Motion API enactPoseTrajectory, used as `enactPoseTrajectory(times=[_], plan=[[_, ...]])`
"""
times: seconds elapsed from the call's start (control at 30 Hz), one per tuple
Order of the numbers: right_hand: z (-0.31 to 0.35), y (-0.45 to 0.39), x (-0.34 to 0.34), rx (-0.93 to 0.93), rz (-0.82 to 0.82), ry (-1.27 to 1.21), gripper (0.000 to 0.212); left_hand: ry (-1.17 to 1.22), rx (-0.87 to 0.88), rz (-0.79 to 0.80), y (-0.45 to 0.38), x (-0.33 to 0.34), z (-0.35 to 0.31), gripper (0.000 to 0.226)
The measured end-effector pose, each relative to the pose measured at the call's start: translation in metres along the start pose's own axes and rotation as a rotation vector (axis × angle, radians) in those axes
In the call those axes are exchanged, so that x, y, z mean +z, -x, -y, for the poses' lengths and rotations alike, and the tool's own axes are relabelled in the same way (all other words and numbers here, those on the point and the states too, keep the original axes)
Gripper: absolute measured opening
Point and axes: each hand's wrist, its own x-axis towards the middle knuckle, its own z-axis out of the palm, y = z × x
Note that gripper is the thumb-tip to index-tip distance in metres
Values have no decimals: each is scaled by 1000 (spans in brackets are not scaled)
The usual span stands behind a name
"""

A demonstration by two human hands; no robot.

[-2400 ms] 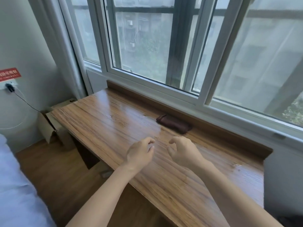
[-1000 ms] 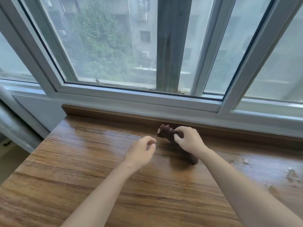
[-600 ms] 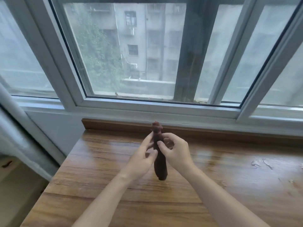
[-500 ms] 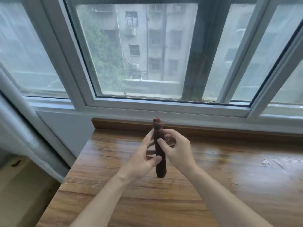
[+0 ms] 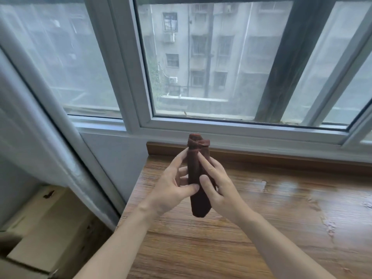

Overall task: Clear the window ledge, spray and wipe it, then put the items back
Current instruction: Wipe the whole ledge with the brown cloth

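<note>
Lifted off the ledge (image 5: 261, 228), the rolled cloth (image 5: 198, 176) stands upright between both hands.

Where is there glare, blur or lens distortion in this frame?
Head view: glare lies on the wet ledge at right; the window frame bows from the wide-angle lens; the box at lower left is smeared; both hands, left and right, and the cloth are sharp.

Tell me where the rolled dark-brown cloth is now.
Head view, centre: rolled dark-brown cloth upright between left hand and right hand, above the wooden ledge.
</note>
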Motion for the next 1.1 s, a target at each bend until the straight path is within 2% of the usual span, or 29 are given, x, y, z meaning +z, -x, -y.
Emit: enactPoseTrajectory(times=[0.13, 0.23, 0.33, 0.4, 0.47, 0.53, 0.57, 0.63, 0.77, 0.87, 0.97, 1.1], plan=[[-4, -5, 13, 81, -72, -99, 59, -20, -29, 20, -4, -5, 1, 83], [-11, -8, 14, 118, -93, -68, 62, -198, -24, -25, -8, -9, 0, 82], [-17, -12, 11, 132, -84, -50, 65, -276, -13, -85, -13, -10, -4, 69], [-21, -15, 8, 141, -62, -11, 67, -325, 5, -150, -17, -6, -7, 62], [-26, -18, 3, 150, -26, 38, 70, -366, 15, -199, -21, -2, -9, 74], [-30, -20, -4, 152, 35, 84, 74, -449, 32, -181, -24, 3, -9, 89], [-31, -20, -8, 149, 73, 111, 78, -509, 46, -174, -26, 5, -7, 88], [-34, -18, -17, 133, 157, 217, 89, -598, 59, -214, -31, 10, 3, 72], [-47, -3, -22, 129, 261, 501, 108, -444, -132, -345, -27, 35, 33, 47], [-60, 12, -16, 214, 339, 604, 101, -281, -250, -400, -28, 48, 61, 40], [-70, 15, -14, 295, 385, 685, 90, -243, -328, -418, -40, 50, 83, 44], [-80, -3, -11, 327, 358, 894, 84, -264, -382, -382, -70, 42, 93, 47]])
